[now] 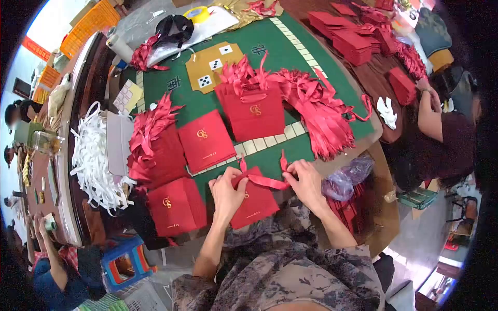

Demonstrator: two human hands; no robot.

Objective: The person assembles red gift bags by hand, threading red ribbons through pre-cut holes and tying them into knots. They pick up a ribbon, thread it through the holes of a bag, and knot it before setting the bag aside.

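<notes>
A small red paper bag (257, 210) with gold print lies tilted at the table's near edge, in front of my body. My left hand (227, 194) is closed at its upper left corner, with fingers pinched on the red ribbon. To the right, my right hand (305, 181) pinches the other part of the red ribbon (270, 182), which stretches across the bag's top. Two ribbon ends stick up above the hands. Just beyond lie a flat red bag (206, 141) and a stack of red bags with ribbon handles (254, 116).
Left are a stack of red bags (176, 207) and a box of white strips (101, 155). A bundle of red ribbons (321, 114) lies on the green table mat (290, 57). A carton (381, 207) stands at right. Co-workers sit on both sides; one's hand (428, 93) is by red bags.
</notes>
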